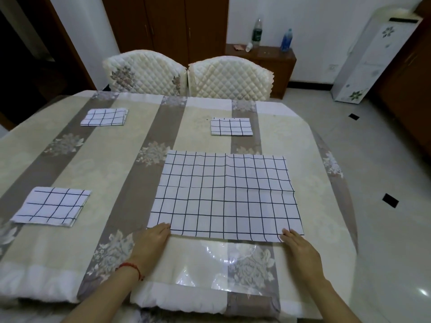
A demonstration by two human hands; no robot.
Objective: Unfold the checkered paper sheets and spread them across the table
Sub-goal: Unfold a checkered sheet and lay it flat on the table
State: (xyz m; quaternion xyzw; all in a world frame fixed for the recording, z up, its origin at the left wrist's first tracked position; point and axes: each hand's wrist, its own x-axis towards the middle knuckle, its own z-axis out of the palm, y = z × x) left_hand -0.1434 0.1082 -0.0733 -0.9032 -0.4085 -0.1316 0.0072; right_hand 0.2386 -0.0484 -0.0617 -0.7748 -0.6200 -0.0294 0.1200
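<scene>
Currently the unfolded checkered sheet (225, 197) lies flat on the desk (130, 173), left hand (152, 240) and right hand (297, 244) resting with straight fingers on its near corners, gripping nothing, while three folded sheets lie left of it (51, 207), far left (104, 117) and beyond it (231, 127).

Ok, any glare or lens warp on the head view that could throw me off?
Head view: glare on the clear cover just below the unfolded sheet; wide-angle bowing curves the table edges; the sheet's grid lines stay sharp.
</scene>
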